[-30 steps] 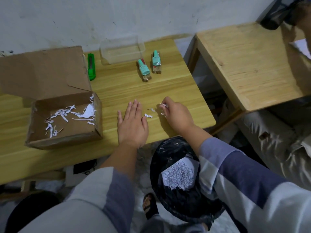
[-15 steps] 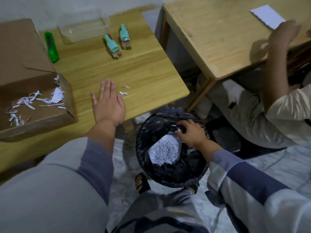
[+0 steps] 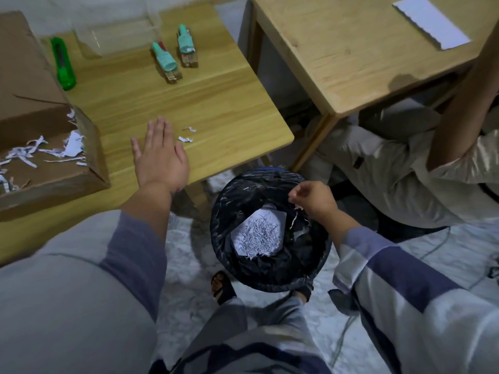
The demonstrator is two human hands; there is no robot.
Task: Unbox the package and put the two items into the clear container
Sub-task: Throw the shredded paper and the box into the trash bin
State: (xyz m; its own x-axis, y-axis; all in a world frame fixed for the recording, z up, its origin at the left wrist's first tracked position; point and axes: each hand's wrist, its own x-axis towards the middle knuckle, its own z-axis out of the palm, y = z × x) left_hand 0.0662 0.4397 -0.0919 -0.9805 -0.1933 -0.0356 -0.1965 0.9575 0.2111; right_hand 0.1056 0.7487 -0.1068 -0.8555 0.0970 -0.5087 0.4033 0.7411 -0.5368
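**Hand over the bin, two items waiting on the tabletop**

The left hand (image 3: 159, 155) lies flat on the near part of the tabletop (image 3: 216, 103), fingers straight and together, holding nothing. The right hand (image 3: 314, 198) hangs over the black-lined trash bin (image 3: 229, 198) on the floor. Its fingers are curled, and thin paper strips (image 3: 295, 215) dangle just under it; I cannot tell if it pinches them.

The two teal items (image 3: 174, 54) lie side by side at the far end of the tabletop, well apart from both hands. The clear container (image 3: 116, 33) sits just left of them. The open cardboard box (image 3: 48, 157) sits left of the left hand, with paper shreds inside. A green utility knife (image 3: 63, 63) lies beside the box flap.
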